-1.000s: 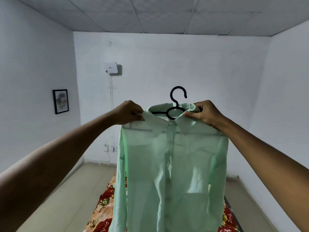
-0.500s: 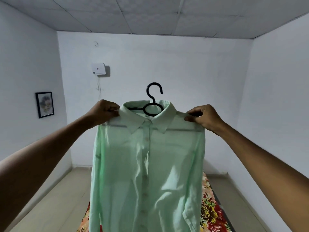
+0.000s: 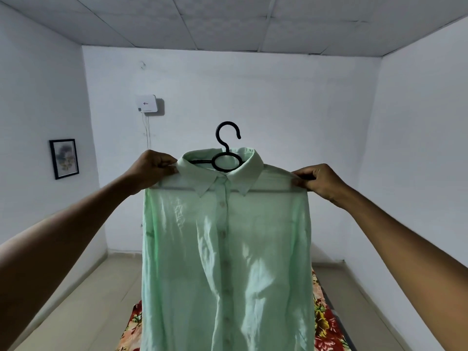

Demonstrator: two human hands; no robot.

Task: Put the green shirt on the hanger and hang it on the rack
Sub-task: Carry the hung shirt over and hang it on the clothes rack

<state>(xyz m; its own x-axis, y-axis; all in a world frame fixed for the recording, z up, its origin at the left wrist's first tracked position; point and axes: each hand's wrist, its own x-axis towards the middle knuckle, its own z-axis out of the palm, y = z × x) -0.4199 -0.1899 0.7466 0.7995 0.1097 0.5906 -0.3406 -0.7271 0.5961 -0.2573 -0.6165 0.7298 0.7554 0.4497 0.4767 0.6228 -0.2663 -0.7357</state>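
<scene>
A pale green button-up shirt hangs in front of me at arm's length, draped over a black hanger whose hook and ring stick up out of the collar. My left hand pinches the shirt's left shoulder beside the collar. My right hand pinches the right shoulder at the hanger's end. The hanger's arms are hidden under the cloth. No rack is in view.
A floral red mattress lies on the tiled floor below the shirt. On the far white wall is a small white box with cables. A framed picture hangs on the left wall.
My right hand slid from the collar out to the right shoulder, and my left hand moved slightly outward. The shirt now sits spread on the hanger. My view shifted a little.
</scene>
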